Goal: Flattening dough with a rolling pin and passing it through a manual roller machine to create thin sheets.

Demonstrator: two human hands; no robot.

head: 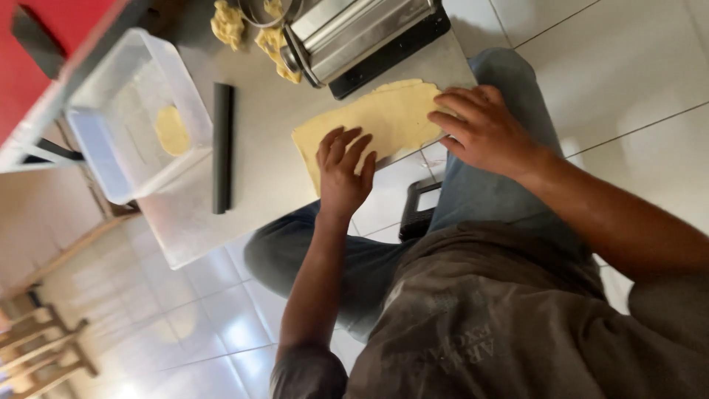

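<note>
Both hands are flat on the dough sheet (384, 118), a pale yellow strip lying on the bench (258, 148) right in front of the pasta machine (362, 33). The left hand (343, 170) presses down on the end of the sheet farthest from the machine, fingers (347, 148) spread and straight, gripping nothing, just palm and pads on the dough. The right hand (484, 129) covers the other end, near the machine's base, fingers stretched out flat too, resting on top rather than closing round anything. That end of the sheet reaches the bench edge.

Beside the sheet, on the side away from the right hand, a black rod (222, 148) lies on the bench, well apart from the dough. Past the rod sits a clear plastic tub (111, 140) holding a small round disc of dough (172, 130). Ragged dough lumps (229, 26) are piled next to the machine, on the tub's side of it. Below the bench, the person's jeans (487, 192) and a white tiled floor (635, 81) show, with a small black clamp (417, 210) under the bench edge.
</note>
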